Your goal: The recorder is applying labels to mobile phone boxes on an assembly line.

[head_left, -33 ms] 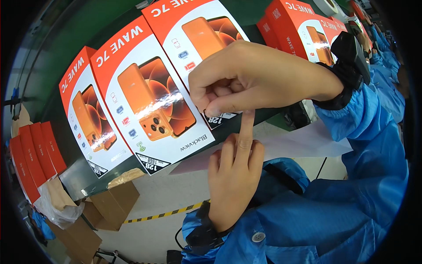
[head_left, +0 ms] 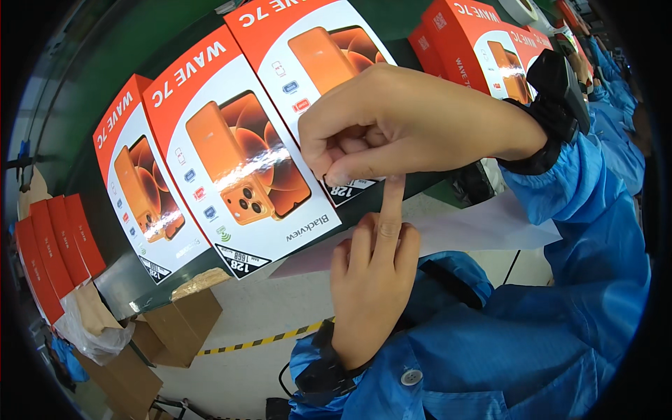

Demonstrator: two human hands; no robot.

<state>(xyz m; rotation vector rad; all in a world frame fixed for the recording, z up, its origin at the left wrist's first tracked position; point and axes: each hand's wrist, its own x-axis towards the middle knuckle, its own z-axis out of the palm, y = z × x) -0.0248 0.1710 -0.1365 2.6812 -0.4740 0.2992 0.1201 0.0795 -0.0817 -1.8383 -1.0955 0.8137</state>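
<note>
My right hand reaches in from the right over the lower end of a red and white phone box. Its fingers are curled, the thumb pressed toward the index finger at the box's lower edge; what they pinch, if anything, is too small to make out. Below it, my left hand shows its back. One finger points up to the underside of my right hand, and the others are partly bent, with nothing visible in them. Further left lie a second phone box and a third phone box, both picturing orange phones.
The boxes rest on a dark green bench. More red boxes stand at the far right, beside a tape roll. At lower left are stacked red boxes and an open cardboard carton. Other people in blue sit beyond.
</note>
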